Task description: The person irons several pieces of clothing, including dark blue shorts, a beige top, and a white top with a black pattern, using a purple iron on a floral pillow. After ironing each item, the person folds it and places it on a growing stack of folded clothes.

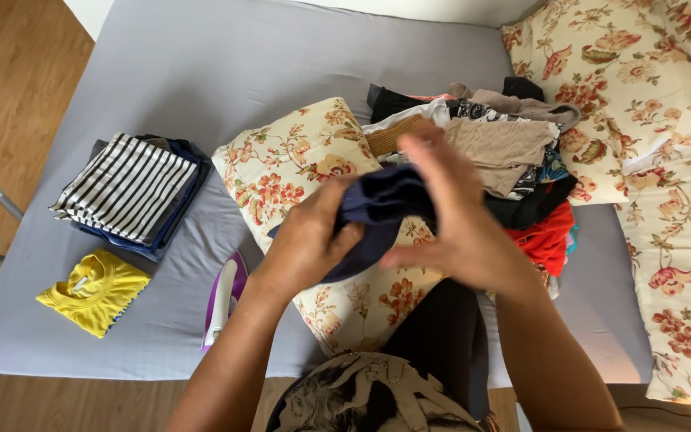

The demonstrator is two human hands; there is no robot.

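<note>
Navy cloth (381,210), a small dark garment, sits bunched between both hands above a floral pillow (281,164) on the grey bed (225,64). Left hand (307,240) is closed on the lower left part of the cloth, thumb on top and fingers curled beneath. Right hand (449,216) is only partly closed, fingers extended and blurred, its palm against the right side of the cloth. Judgement: for a clean fold, the edges should be drawn level and the fabric pulled taut between both hands before it is laid flat on the pillow; a loose grip would leave creases. An unsorted heap (505,152) of tan, black, patterned and red clothing lies just behind the hands. A folded stack (129,188) topped by a striped piece lies well to the left, with a folded yellow shirt (93,292) near it. A purple and white iron (224,300) rests beside the pillow. No packages, labels or signs are visible.
</note>
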